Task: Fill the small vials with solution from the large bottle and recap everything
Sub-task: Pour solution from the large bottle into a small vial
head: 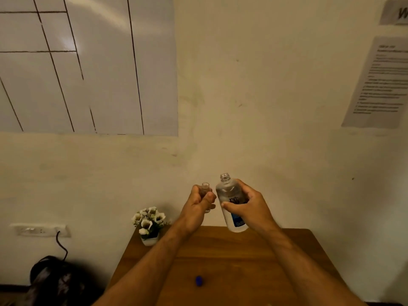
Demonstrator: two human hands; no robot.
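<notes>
My left hand (198, 203) grips a small clear vial (205, 187), held upright with its open mouth at the top. Right beside it, my right hand (247, 204) holds the large clear bottle (229, 202) with a blue label, uncapped and nearly upright, its neck leaning slightly toward the vial. Both are raised above the far edge of the wooden table (220, 261). A blue cap (199, 280) lies on the table between my forearms.
A small white pot of artificial flowers (150, 224) stands at the table's back left corner. A dark bag (55, 281) sits on the floor to the left, under a wall socket (39, 230) with a cable. The wall is close behind the table.
</notes>
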